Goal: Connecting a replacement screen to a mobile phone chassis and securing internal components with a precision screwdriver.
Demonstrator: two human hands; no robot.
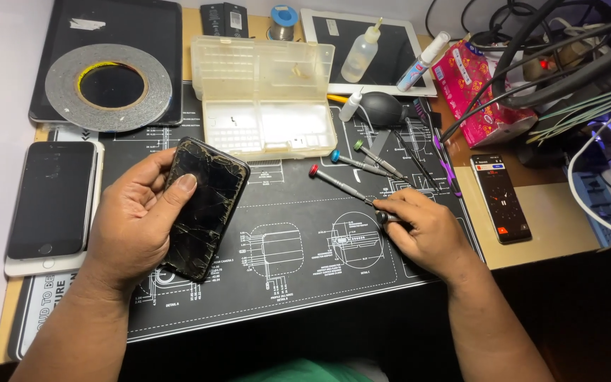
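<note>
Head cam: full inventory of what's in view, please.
cracked phone: 1, black, in left hand
screwdrivers: 3, red, blue and green caps, mat centre
work mat: 1, black with white diagrams, on desk
parts box: 1, clear, open, above mat
tape roll: 1, grey, on dark tablet top left
white phone: 1, far left
lit phone: 1, black, right
squeeze bottle: 1, clear, on white tablet
tissue pack: 1, pink, top right
left hand: grips cracked phone
right hand: pinches small dark tool on mat
</note>
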